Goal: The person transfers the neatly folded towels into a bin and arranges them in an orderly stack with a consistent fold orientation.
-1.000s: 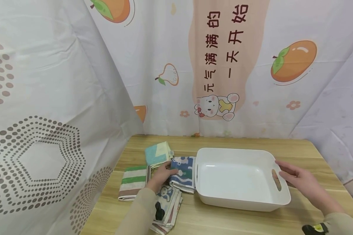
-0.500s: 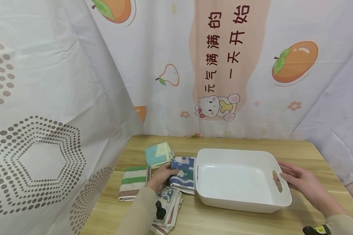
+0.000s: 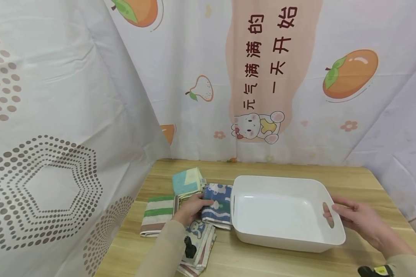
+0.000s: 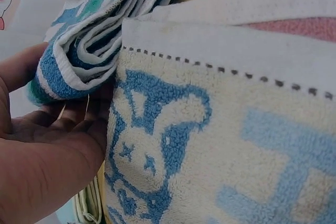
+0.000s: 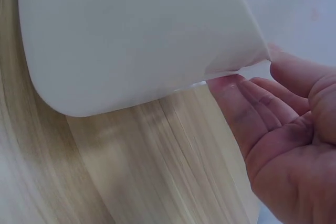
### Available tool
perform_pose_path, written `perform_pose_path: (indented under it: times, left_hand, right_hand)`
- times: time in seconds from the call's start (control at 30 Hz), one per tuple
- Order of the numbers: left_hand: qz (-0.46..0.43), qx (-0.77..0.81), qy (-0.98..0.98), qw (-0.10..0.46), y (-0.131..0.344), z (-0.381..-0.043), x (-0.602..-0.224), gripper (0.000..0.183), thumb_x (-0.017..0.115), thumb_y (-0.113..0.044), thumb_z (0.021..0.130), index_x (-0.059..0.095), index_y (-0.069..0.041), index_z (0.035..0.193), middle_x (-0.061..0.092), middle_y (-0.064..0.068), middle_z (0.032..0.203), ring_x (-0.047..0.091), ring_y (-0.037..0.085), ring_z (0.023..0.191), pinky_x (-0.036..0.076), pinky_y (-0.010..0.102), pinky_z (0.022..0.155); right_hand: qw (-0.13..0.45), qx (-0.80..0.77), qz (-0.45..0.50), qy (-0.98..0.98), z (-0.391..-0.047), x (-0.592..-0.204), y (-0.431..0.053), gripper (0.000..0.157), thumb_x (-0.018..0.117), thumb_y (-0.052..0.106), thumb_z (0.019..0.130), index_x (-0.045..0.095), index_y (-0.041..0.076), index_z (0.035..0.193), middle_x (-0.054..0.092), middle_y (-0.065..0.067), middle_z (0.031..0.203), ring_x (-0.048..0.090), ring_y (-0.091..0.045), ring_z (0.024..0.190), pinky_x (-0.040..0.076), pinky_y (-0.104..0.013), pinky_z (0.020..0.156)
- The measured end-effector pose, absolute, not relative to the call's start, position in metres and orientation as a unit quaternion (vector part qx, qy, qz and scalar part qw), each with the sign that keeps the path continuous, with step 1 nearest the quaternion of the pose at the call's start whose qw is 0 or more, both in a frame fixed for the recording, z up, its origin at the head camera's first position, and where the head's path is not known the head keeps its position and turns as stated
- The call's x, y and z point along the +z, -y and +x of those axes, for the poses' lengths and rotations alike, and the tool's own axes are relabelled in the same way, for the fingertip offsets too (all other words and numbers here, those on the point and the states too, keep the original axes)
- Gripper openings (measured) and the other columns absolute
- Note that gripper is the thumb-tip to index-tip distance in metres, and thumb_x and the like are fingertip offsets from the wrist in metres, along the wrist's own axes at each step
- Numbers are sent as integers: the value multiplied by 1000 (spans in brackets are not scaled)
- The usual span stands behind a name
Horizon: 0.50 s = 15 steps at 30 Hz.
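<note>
In the head view my left hand [image 3: 191,208] holds the left edge of a folded blue towel [image 3: 216,206] with white figures. The left wrist view shows the thumb [image 4: 23,66] on one side of its rolled fold and the fingers beneath. My right hand [image 3: 362,219] grips the handle end of a white plastic basket [image 3: 280,242], thumb at the rim and fingertips showing through the handle hole. Close up in the right wrist view, thumb and fingers pinch the basket's edge [image 5: 252,24]. The blue towel lies right against the basket's left side, and the basket's inside is bare.
A green-and-brown striped towel [image 3: 158,215] lies folded at the left. Behind it is a teal-and-yellow towel [image 3: 186,182]. A stack of bunny-patterned towels [image 3: 202,240] sits under my left forearm. Printed curtains hang behind the wooden table [image 3: 263,265].
The head view has shifted slightly. My right fingertips show more plainly through the basket's handle hole. The left hand stays at the blue towel.
</note>
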<state>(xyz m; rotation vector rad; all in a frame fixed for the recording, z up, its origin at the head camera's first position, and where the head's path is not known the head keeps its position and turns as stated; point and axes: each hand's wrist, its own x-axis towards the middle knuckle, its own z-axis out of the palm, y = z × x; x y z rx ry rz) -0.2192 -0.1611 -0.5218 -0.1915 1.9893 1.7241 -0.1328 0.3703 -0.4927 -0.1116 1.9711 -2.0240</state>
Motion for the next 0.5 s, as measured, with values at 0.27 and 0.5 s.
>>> perform_pose_path:
  times: [0.27, 0.5]
  left_hand:
    - [-53, 636, -724, 262, 159, -217, -519, 76, 76, -24, 93, 37, -1, 154, 64, 14, 131, 67, 26, 111, 56, 46, 94]
    - [-49, 648, -710, 271, 160, -218, -521, 74, 73, -21, 95, 35, -3, 155, 68, 12, 124, 71, 23, 103, 60, 41, 85]
  right_hand:
    - [199, -728, -60, -653, -132, -496, -377, 38, 41, 5, 110, 68, 26, 127, 75, -10, 118, 71, -15, 109, 58, -31, 90]
    - [223, -727, -50, -647, -135, -497, -379, 34, 41, 7, 111, 69, 23, 121, 76, -9, 114, 72, -15, 104, 59, -33, 89]
